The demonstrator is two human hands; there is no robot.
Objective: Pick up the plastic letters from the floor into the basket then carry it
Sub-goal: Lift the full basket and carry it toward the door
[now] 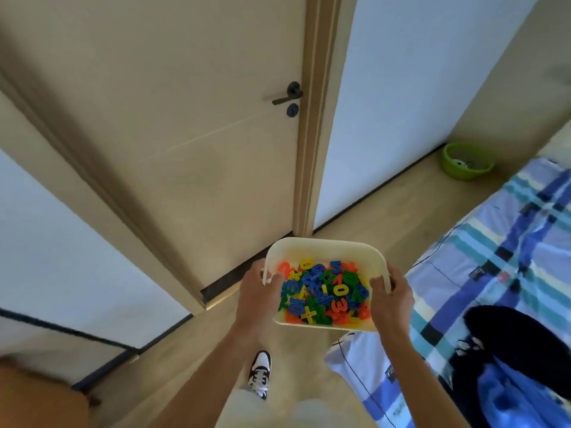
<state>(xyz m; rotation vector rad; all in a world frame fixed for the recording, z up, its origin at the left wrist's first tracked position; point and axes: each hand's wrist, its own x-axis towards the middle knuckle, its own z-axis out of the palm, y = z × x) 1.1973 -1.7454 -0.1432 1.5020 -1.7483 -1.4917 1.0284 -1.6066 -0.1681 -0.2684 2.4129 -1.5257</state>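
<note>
The basket [327, 251], a shallow cream-coloured tub with rounded corners, is held up off the floor in front of the person, level with the base of a door. Inside it lies a heap of plastic letters [324, 291] and numbers in orange, blue, green and yellow, piled loosely and covering most of the bottom.

Both hands have hold of the basket by its side rims. The left hand [258, 291] is closed on the left rim, thumb hooked over the edge into the tub, the other fingers beneath. The right hand [391, 295] is closed on the right rim in the same way, thumb over the top edge.

Below the basket, the person's shoe [260, 373], white with dark panels, stands on the pale wooden floor [386, 205]. Straight ahead is a beige door [185, 134] with a dark lever handle [287, 95]. To the right lies a bed [509, 242] with blue, teal and cream checked bedding and a black garment [522, 344] on it. A green tub [466, 162] sits on the floor by the far wall
</note>
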